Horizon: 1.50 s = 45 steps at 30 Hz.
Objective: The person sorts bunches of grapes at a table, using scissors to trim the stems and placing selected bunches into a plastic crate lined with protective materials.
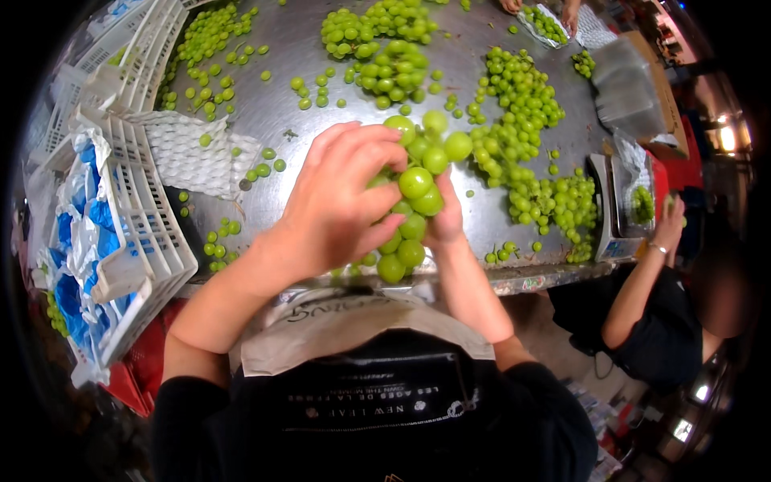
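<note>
A bunch of large green grapes [416,183] hangs between my two hands, raised above the metal table near its front edge. My left hand [341,193] is closed with its curled fingers against the left side of the bunch. My right hand [446,217] supports the bunch from behind on the right, and most of its fingers are hidden by the grapes. Beyond my hands lie more bunches of green grapes [393,68]. A long heap of grapes [526,104] stretches down the table on my right.
White plastic crates [157,217] stand at the left, one with blue and white wrapping [84,217]. White padded netting [193,153] lies beside them among loose grapes [261,170]. A scale [614,209] sits at the right, near a co-worker's hand [671,225]. Another person's hands [570,16] hold packed grapes [546,26].
</note>
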Each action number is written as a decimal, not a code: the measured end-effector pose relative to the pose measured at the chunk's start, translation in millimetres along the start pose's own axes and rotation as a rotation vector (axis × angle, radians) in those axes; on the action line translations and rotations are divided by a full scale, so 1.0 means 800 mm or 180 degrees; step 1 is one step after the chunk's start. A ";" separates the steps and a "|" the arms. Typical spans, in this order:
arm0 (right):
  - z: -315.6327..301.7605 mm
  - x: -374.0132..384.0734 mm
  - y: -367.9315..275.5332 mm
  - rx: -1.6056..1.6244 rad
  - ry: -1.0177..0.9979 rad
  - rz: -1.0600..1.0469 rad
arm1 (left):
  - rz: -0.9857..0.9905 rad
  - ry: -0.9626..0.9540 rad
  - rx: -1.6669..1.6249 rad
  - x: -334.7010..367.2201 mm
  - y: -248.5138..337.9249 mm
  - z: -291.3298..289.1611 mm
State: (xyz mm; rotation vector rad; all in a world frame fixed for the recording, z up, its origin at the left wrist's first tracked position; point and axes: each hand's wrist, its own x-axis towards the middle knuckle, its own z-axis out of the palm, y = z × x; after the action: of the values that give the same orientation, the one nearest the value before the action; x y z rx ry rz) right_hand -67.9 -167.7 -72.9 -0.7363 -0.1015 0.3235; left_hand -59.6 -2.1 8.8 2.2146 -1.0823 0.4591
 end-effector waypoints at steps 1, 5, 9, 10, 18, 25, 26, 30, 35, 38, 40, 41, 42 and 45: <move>-0.001 0.000 0.000 -0.0016 0.0004 0.0028 | -0.0007 0.0009 -0.0015 -0.001 0.001 -0.001; 0.002 -0.001 -0.002 -0.0298 -0.0044 -0.0042 | -0.0102 0.0142 -0.0547 -0.009 -0.006 -0.015; -0.005 0.004 -0.013 -0.0630 -0.0437 -0.0016 | -0.0763 0.0959 -0.1200 -0.003 -0.016 -0.012; -0.001 0.002 -0.014 -0.0510 -0.0417 0.0087 | -0.0797 0.0757 -0.1029 0.003 -0.015 -0.017; 0.000 0.001 -0.014 -0.0945 -0.0213 0.0079 | -0.0721 0.0061 -0.0591 0.012 -0.011 -0.022; -0.001 -0.002 0.003 -0.1345 -0.0001 -0.0016 | -0.0957 -0.0395 -0.0154 0.013 -0.009 -0.023; -0.003 -0.002 0.006 -0.1332 -0.0001 -0.0034 | -0.0903 -0.0354 -0.0176 0.013 -0.008 -0.020; 0.001 0.000 0.012 -0.0697 0.0320 0.0382 | -0.0395 0.0013 -0.0053 0.003 -0.001 -0.010; 0.001 0.003 0.011 -0.0402 0.0377 0.0557 | 0.0074 0.0075 -0.0079 -0.010 -0.007 -0.007; -0.002 0.003 0.011 -0.0265 0.0364 0.0438 | -0.0240 0.0731 0.0396 -0.015 -0.038 -0.029; -0.001 0.002 0.007 -0.0287 0.0362 0.0307 | -0.0789 0.1088 0.0167 -0.006 -0.039 -0.036; -0.001 0.001 0.007 -0.0351 0.0378 0.0211 | -0.1068 0.1266 0.0051 -0.004 -0.039 -0.038; 0.000 0.000 0.007 -0.0416 0.0395 0.0112 | -0.1023 0.0850 0.0183 -0.014 -0.046 -0.035; 0.014 0.001 0.002 -0.0725 0.0566 -0.0084 | -0.1807 0.0762 -0.1502 -0.045 -0.045 0.013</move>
State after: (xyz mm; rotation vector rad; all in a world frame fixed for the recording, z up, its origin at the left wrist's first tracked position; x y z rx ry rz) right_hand -69.6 -159.5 -65.8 -0.9853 0.0207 0.2218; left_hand -52.2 28.8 -32.2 1.8679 -0.3534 0.1832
